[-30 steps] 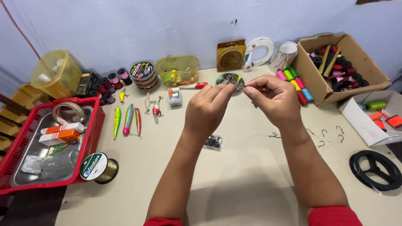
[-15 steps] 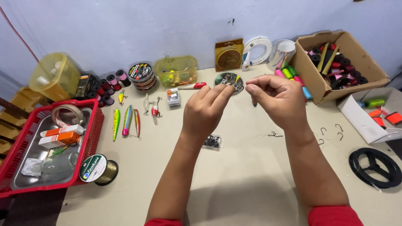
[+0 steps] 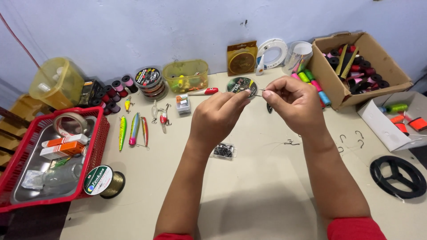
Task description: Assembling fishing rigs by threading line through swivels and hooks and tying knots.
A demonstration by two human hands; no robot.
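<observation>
**What we cannot make out**

Between our left hand point(image 3: 216, 116) and right hand point(image 3: 296, 103) we pinch something too thin to identify. The small packet point(image 3: 223, 151) behind our left wrist holds tiny dark pieces we cannot tell apart. The red basket point(image 3: 101, 133) and black spool point(image 3: 395, 176) are cut by the edges.

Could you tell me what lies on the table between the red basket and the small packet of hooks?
The head view shows a line spool there, between red basket and hook packet.
</observation>
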